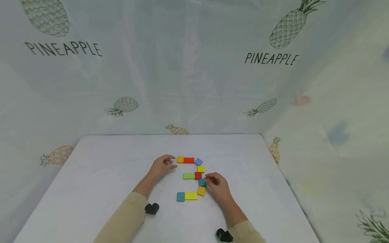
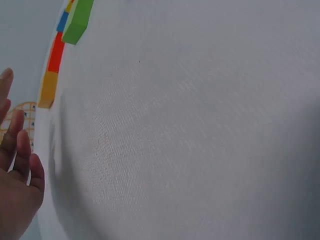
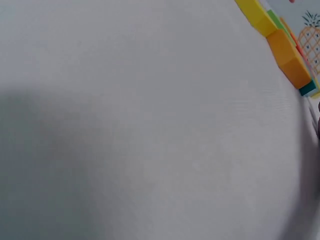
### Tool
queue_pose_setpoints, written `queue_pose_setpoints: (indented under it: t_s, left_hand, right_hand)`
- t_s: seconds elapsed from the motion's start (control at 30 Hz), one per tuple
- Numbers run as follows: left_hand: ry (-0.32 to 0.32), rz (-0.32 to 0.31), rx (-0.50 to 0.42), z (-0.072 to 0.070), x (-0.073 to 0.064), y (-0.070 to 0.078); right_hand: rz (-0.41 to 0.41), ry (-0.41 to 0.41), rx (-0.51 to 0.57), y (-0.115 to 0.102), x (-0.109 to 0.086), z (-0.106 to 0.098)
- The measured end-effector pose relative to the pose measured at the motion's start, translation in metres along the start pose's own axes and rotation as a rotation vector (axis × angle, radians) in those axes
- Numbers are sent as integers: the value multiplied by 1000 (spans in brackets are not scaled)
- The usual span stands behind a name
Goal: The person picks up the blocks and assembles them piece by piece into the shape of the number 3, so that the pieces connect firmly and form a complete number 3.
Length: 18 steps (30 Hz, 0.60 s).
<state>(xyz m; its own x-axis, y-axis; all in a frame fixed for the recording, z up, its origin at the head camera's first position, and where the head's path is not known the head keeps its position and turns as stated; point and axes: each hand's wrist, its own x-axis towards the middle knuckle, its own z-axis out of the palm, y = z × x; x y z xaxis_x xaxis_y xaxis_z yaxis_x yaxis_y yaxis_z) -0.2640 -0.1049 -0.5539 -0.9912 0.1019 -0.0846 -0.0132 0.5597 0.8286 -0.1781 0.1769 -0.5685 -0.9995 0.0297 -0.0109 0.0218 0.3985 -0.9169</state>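
Note:
Coloured blocks lie in a shape like the figure 3. My left hand (image 1: pixel 162 165) is beside the top row's left end, fingers loosely bent, thumb apart, holding nothing. Nearest it is a yellow-orange block (image 1: pixel 180 159), then a red block (image 1: pixel 188 160) and a tilted blue block (image 1: pixel 198 161). Below come a yellow block (image 1: pixel 200 169), a long green block (image 1: pixel 188 176) and a red square block (image 1: pixel 198 175). My right hand (image 1: pixel 218 186) has loosely bent fingers, its fingertips right at the edge of a teal block (image 1: pixel 202 182). Only a sliver of that hand shows in the right wrist view.
Under the teal block sits an orange block (image 1: pixel 201 191). A long yellow block (image 1: pixel 191 196) and another teal block (image 1: pixel 180 196) form the bottom row. All lie on a white table (image 1: pixel 121 152), with a pineapple-print curtain (image 1: pixel 194 67) behind. Each wrist bears a black device (image 1: pixel 152 208).

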Motion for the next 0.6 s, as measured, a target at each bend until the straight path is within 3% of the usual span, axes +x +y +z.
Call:
queue_pose_setpoints:
  t_s: [0.27, 0.5, 0.6]
  left_hand:
    - [-8, 63, 42, -10, -18, 10]
    - [13, 167, 191, -25, -47, 17]
    - [36, 206, 213, -37, -59, 23]
  right_hand:
    - [-154, -53, -93, -21, 14, -18]
    - [-203, -95, -310, -41, 15, -38]
    - [-270, -92, -397, -49, 15, -50]
